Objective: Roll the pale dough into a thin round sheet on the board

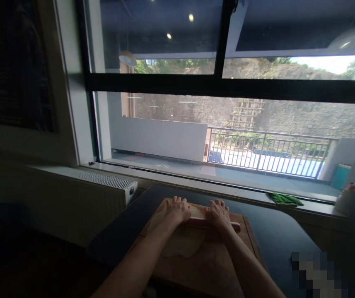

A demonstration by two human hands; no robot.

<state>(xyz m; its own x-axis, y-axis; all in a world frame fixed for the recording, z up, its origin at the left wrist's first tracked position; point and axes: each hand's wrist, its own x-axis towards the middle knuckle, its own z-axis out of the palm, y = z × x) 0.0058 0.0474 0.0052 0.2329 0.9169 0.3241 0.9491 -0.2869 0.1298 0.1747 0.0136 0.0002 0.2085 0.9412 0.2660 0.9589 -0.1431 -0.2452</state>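
Observation:
A flat sheet of pale dough (184,245) lies on a wooden board (210,267), reaching past both sides of a red rolling pin (199,222). The pin lies across the dough, its right end sticking out beyond my wrist. My left hand (179,210) rests over the pin's left part, fingers curled forward across it. On the right part, my right hand (217,213) is bent over the pin in the same way. Both palms hide much of the pin, and my left forearm covers some of the dough.
The board lies on a dark table (278,231) with rounded corners. Beyond it runs a window sill (196,182) with a green cloth (284,199) on it. A white radiator (102,180) stands at the left. A blurred patch covers something at the lower right.

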